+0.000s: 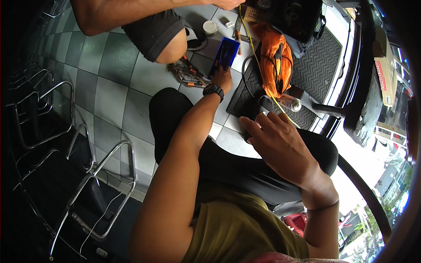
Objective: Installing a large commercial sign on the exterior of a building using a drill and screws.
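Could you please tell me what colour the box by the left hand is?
The box is blue, shown in the head view.

Chrome-framed chairs (93,195) at left, checkered tile floor (115,65), ridged dark mat (320,70), cardboard box (384,72)

blue tray (230,40): glossy plastic | chair frame (133,162): shiny metal | mat (322,63): matt, ridged (rubber-looking)
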`<action>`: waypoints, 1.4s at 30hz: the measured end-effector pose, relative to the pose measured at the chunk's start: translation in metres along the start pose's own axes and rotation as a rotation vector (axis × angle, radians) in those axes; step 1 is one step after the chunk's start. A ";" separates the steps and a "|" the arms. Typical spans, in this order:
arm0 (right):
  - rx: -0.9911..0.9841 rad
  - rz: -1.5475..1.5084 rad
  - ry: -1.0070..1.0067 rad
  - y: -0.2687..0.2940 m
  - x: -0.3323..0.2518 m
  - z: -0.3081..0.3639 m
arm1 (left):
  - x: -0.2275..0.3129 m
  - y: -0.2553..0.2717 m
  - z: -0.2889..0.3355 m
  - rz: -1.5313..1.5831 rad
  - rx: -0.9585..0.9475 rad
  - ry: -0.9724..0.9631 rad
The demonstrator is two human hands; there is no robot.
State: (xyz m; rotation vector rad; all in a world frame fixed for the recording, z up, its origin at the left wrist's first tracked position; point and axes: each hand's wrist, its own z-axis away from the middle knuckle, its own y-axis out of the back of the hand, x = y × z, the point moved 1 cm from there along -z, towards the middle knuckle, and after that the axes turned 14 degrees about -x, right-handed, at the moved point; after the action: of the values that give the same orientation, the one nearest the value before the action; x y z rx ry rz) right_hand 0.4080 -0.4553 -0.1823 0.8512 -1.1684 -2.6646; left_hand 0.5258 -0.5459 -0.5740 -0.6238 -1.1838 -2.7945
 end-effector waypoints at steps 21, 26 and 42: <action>-0.081 -0.021 0.045 -0.007 -0.001 0.010 | -0.010 -0.029 -0.068 0.286 -0.077 -0.090; -0.074 -0.021 0.066 -0.007 0.002 0.012 | -0.011 -0.016 -0.045 0.430 -0.097 -0.169; -0.094 -0.050 0.107 0.001 0.010 0.006 | 0.016 -0.030 -0.016 0.179 0.272 0.031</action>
State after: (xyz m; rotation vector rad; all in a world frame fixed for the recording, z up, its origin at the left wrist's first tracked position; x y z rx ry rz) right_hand 0.3960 -0.4556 -0.1828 1.0057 -1.0033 -2.6510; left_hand 0.4997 -0.5340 -0.5976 -0.6252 -1.3931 -2.4310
